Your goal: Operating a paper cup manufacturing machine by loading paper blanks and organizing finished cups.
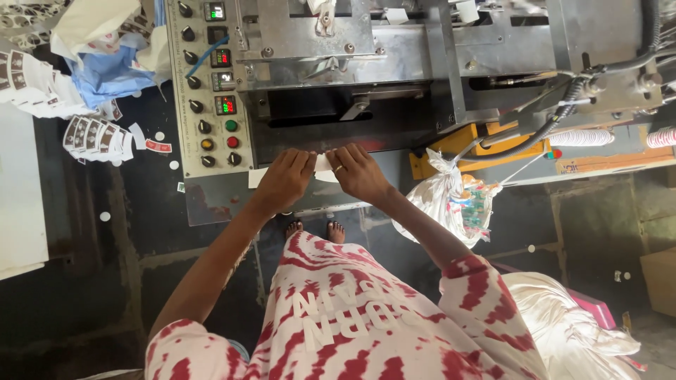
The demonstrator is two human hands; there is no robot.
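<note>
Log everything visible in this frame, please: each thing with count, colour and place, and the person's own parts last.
metal machine: one, grey, top centre
control panel: one, pale, black knobs, green, yellow and red buttons, machine's left end
white paper piece: one, under both hands at the machine's front edge
printed paper blanks: fanned stack, white and brown, left
plastic bag: one, translucent white, hanging right of the hands
paper cup stacks: two, white and red, far right
left hand: on the paper
right hand: on the paper, ring on one finger
bare feet: two, below the machine
</note>
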